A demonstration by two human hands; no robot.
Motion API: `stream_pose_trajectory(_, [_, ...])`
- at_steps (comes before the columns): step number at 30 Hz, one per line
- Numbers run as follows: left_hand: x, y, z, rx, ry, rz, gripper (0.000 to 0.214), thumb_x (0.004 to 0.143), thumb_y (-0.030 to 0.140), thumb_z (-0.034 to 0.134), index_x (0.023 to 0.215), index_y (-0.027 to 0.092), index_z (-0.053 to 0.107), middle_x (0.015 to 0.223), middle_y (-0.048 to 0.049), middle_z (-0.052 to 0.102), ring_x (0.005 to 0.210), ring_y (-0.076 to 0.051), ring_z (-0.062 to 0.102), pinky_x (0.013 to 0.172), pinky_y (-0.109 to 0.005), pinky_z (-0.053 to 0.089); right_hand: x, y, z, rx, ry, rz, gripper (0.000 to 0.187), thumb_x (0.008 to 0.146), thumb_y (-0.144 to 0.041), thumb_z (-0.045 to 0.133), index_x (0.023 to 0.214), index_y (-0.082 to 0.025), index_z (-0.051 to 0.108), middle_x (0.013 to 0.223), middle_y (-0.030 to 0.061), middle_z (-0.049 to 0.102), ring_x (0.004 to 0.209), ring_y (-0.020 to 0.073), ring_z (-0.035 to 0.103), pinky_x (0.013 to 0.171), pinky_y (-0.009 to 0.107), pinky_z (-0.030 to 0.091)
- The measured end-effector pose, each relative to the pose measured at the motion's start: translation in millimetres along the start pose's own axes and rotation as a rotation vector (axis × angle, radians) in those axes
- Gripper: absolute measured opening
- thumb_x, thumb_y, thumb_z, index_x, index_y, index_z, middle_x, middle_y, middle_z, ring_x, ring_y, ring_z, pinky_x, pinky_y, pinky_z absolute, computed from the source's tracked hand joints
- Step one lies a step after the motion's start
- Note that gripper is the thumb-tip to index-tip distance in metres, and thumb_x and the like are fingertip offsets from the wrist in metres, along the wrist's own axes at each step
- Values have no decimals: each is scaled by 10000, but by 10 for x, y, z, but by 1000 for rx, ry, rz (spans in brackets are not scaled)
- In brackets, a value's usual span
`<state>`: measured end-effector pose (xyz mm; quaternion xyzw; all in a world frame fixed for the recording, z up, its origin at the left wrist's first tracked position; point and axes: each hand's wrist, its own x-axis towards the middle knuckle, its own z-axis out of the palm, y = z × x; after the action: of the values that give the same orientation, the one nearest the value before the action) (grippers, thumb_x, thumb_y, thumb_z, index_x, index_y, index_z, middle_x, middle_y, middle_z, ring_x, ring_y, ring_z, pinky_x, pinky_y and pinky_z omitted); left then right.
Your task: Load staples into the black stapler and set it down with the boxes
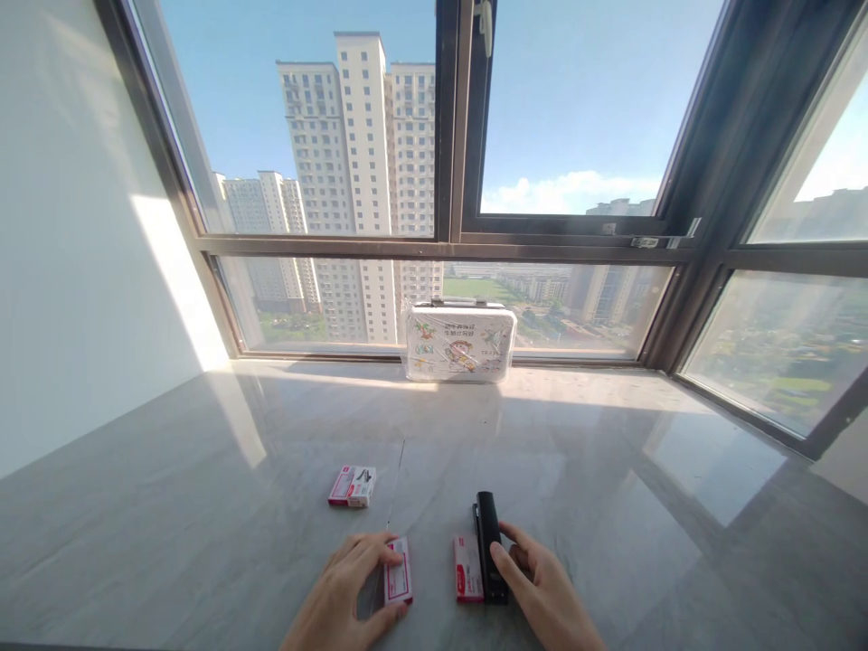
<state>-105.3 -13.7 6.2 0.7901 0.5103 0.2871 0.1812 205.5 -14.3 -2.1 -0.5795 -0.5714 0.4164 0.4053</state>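
Note:
My left hand point(353, 588) is closed on a small pink-and-white staple box point(399, 573), thumb at its near end and fingers at its far end and top. My right hand point(539, 583) grips a black stapler point(488, 547) from the right side, thumb against it and fingers partly hidden behind. The stapler lies lengthwise, pointing away from me. Directly along its left side is another pink staple box point(467, 570). Farther back, to the left, rests a third pink-and-white box point(352, 486) with a stapler picture on its right part.
A white case with cartoon prints point(461, 344), wrapped in clear plastic, stands upright against the window at the back. The grey marble-look surface point(203, 542) meets a white wall point(68, 271) on the left. Dark window frames point(451, 246) border the back and right.

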Motion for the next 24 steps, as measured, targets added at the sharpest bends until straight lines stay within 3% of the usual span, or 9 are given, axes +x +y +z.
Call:
stream_pose_trajectory(3, [261,387,146,-176,-44,49,448,807,296,747,1240,321,636,1325,-43,640,1254,-254,569,1077,-363,454,0,-15,3,4,-21,-13,725,865,-708,527,1321,-156,642,666,6,561,643,183,522,592,279,418])
stream_pose_trajectory(6, [429,688,343,-244,-114,83,613,719,282,829,1287,292,601,1270,-47,650,1203,-252,580,1048,-351,462,10,-24,8,7,-30,-29,745,850,-729,530,1312,-157,651,658,4,566,626,178,521,583,273,415])
stream_pose_trajectory(10, [498,761,417,-284,-159,103,785,671,362,884,1373,307,538,1330,-52,616,1230,-270,556,1059,-377,454,19,-19,12,7,-31,-31,762,851,-736,521,1327,-153,639,658,0,562,623,171,517,579,265,413])
stream_pose_trajectory(12, [534,591,298,-278,-53,108,628,843,430,740,1413,315,503,1388,-59,580,1286,-257,518,1097,-390,423,16,-17,15,8,-28,-23,761,852,-733,522,1332,-154,637,660,-2,558,627,170,517,578,263,412])
stream_pose_trajectory(14, [584,277,94,-194,150,57,384,1011,390,460,1373,294,545,1362,-65,595,1271,-237,520,1093,-403,422,9,-21,19,6,-14,-13,757,852,-729,524,1327,-151,641,651,-5,547,620,165,509,569,260,404])
stream_pose_trajectory(17, [578,-348,-243,88,382,-122,428,1004,298,357,1373,258,570,1364,-74,591,1250,-265,513,1111,-474,395,0,-35,22,2,-4,-2,749,849,-721,532,1317,-147,645,635,-9,531,609,161,494,554,258,393])
stream_pose_trajectory(19, [445,-739,-402,283,352,-245,434,960,309,429,1356,291,607,1404,-58,566,1281,-307,480,1120,-530,372,-1,-41,21,3,-2,9,752,844,-723,534,1318,-149,642,629,-10,528,604,162,492,549,261,392])
stream_pose_trajectory(21, [220,-1013,-478,352,270,-253,411,957,401,471,1334,347,626,1440,-28,539,1322,-313,458,1118,-527,382,4,-39,20,8,-4,17,758,838,-728,535,1321,-153,640,630,-9,531,605,166,498,554,265,398])
stream_pose_trajectory(24, [-111,-1143,-458,378,228,-189,369,896,544,578,1201,370,692,1512,9,476,1370,-312,430,1124,-491,396,16,-17,24,12,-7,23,766,830,-735,542,1320,-154,639,633,-7,538,608,172,508,561,270,404])
